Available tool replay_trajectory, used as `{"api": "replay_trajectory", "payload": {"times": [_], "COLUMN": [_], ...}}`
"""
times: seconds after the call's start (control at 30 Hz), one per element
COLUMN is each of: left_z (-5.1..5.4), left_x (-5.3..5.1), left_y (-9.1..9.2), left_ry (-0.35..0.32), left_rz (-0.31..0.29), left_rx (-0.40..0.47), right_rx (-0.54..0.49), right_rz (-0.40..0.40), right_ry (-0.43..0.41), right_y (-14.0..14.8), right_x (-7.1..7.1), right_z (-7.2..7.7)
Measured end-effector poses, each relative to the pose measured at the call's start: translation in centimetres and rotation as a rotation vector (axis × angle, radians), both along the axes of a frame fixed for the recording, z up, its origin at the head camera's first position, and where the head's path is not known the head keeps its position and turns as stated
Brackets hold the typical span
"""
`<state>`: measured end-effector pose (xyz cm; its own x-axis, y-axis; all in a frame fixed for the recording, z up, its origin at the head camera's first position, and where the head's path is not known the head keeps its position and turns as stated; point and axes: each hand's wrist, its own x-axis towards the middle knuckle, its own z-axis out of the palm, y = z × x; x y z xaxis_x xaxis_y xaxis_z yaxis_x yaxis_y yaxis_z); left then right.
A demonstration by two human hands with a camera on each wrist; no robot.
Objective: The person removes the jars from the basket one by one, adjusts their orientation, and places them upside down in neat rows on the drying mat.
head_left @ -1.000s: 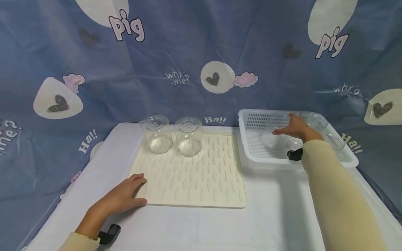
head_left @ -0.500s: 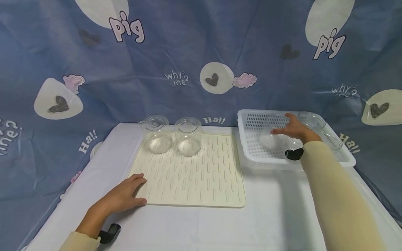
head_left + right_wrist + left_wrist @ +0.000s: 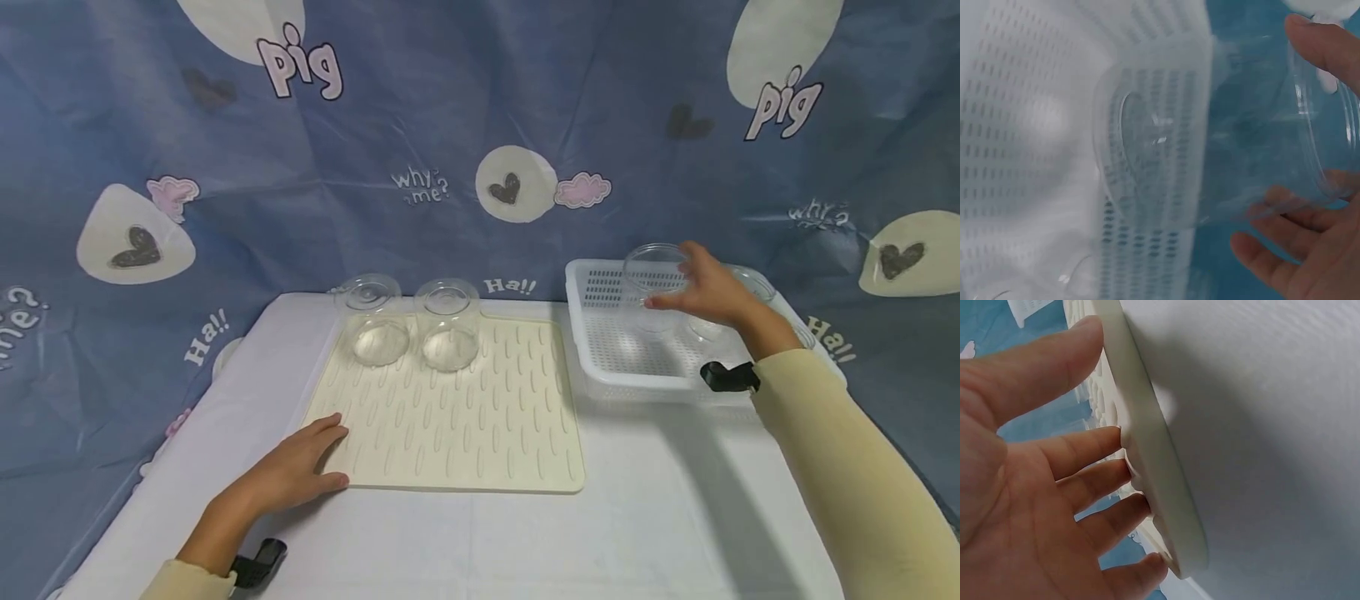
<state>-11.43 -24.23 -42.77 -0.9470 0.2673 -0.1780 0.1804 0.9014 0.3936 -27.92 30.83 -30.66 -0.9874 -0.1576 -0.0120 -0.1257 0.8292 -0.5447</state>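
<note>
In the head view my right hand (image 3: pixel 708 287) holds a clear glass (image 3: pixel 651 292) near its rim, over the left part of the white basket (image 3: pixel 637 385). The right wrist view shows the glass (image 3: pixel 1247 131) upright, its rim by my thumb and fingers and its round base toward the basket. My left hand (image 3: pixel 292 467) rests at the front left corner of the cream ribbed mat (image 3: pixel 472 442), fingers spread. Its fingertips touch the mat (image 3: pixel 1160 469) in the left wrist view. Two clear glasses, a left one (image 3: pixel 375 329) and a right one (image 3: pixel 448 332), stand on the mat's back left, apparently upside down.
Other clear glasses (image 3: pixel 753 283) lie in the basket's right part, partly hidden by my right arm. The white-covered table (image 3: pixel 525 542) runs up to a blue printed cloth (image 3: pixel 450 100) hanging behind the mat and basket.
My right hand has risen, lifting the glass so that its rim now stands above the basket's back rim. The right forearm has swung rightward. My left hand stays at the mat.
</note>
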Motion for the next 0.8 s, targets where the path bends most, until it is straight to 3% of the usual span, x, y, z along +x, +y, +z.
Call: {"api": "replay_trajectory", "payload": {"times": [0.37,0.6,0.8], "left_z": [0.2,0.3,0.3], "left_x": [0.2,0.1,-0.1], "left_y": [0.0,0.0,0.0], "left_ry": [0.0,0.002,-0.008], "left_rz": [0.006,-0.007,0.001], "left_rx": [0.011,0.009,0.013], "right_rx": [0.004,-0.042,-0.068], "right_rz": [0.062,0.068,0.097], "right_ry": [0.11,0.16,0.264], "right_y": [-2.2,-3.5,-5.9], "right_x": [4.7,6.6,9.3], "right_z": [2.1,2.7,3.0]}}
